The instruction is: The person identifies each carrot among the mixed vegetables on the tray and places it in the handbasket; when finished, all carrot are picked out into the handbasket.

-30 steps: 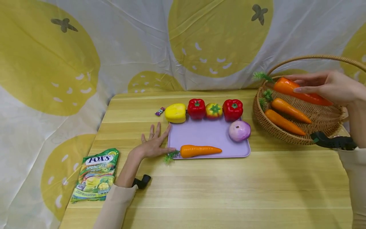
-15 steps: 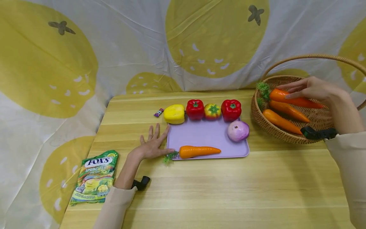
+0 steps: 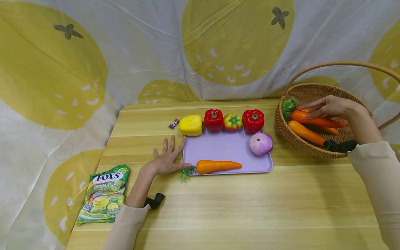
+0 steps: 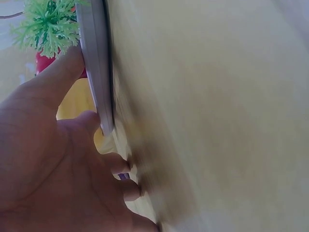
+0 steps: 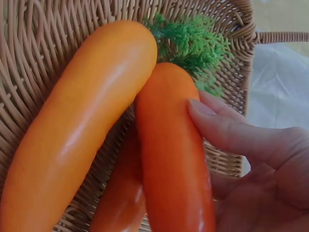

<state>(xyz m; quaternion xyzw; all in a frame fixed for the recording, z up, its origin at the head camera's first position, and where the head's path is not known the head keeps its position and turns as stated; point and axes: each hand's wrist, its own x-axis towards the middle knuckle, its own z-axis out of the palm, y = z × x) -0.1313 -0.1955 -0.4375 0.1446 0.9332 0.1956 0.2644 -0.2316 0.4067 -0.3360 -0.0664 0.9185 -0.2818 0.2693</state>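
Observation:
My right hand (image 3: 340,107) is inside the wicker basket (image 3: 284,132), gripping a deep-orange carrot (image 5: 174,145) near its leafy end, thumb on one side and fingers behind. This carrot lies across another orange carrot (image 5: 120,198), mostly hidden beneath it. Alongside is a lighter orange carrot (image 3: 306,133). Green fronds (image 3: 289,104) bunch at the basket's left wall. My left hand (image 3: 165,161) has its fingers spread at the left edge of the lilac tray (image 3: 218,144). Its thumb touches the tray's edge by the leaves of one carrot (image 3: 218,166) lying along the front rim.
Along the tray's back edge sit a yellow pepper (image 3: 191,125), two red peppers, one of them a red pepper (image 3: 214,120) at left, and a yellow-red tomato (image 3: 232,122). A purple onion (image 3: 261,144) is at right. A small wrapped candy (image 3: 173,123) and a candy bag (image 3: 104,194) lie left.
My right hand has lowered the deep-orange carrot from above the basket onto the carrots inside, moving down and slightly left. My left hand has stayed in place.

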